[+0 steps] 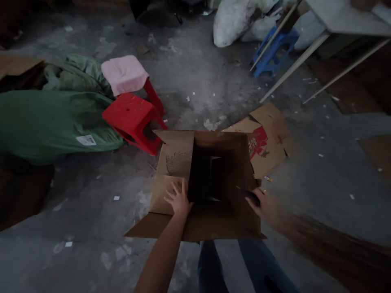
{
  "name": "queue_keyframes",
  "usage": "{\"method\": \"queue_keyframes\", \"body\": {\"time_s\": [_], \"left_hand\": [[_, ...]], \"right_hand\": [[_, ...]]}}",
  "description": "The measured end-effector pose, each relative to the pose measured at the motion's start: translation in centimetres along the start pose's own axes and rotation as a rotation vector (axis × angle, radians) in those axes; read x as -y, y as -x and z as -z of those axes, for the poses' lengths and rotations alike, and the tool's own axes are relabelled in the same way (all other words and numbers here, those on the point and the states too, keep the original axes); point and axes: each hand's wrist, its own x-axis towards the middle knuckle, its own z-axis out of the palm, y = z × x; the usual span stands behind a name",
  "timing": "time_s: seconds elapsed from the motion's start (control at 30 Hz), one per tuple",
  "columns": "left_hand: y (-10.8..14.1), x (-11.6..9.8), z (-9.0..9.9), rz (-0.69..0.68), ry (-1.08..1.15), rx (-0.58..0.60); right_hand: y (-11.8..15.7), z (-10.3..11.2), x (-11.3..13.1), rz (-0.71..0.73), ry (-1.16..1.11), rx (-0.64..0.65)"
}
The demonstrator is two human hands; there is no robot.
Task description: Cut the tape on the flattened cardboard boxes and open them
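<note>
A large cardboard box stands with its top flaps folded outward, and its inside is dark. My left hand presses flat on the left flap, fingers spread. Part of that flap's surface is torn, showing the corrugated layer. At the box's right wall, my right hand is closed around a dark-handled knife. Its thin tip points left over the opening. Motion blurs the right hand and forearm, so the knife's details are unclear.
A flattened cardboard piece with a red print lies behind the box's right side. Red stools, one under a pink cloth, stand beside a green sack. A blue stool and table are at back right.
</note>
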Motion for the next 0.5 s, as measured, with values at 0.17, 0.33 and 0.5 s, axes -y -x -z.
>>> {"method": "queue_keyframes", "body": {"time_s": [0.17, 0.33, 0.5], "left_hand": [[-2.1, -2.3, 1.1, -0.543, -0.227, 0.115], [-1.1, -0.4, 2.4, -0.506, -0.241, -0.008], [0.1, 8.9, 6.4, -0.071, 0.05, -0.346]], "right_hand": [[-3.2, -0.3, 1.0, -0.418, -0.065, -0.304], [-3.3, -0.5, -2.2, -0.345, -0.405, -0.027], [-0.1, 0.6, -1.3, -0.034, -0.529, 0.093]]}}
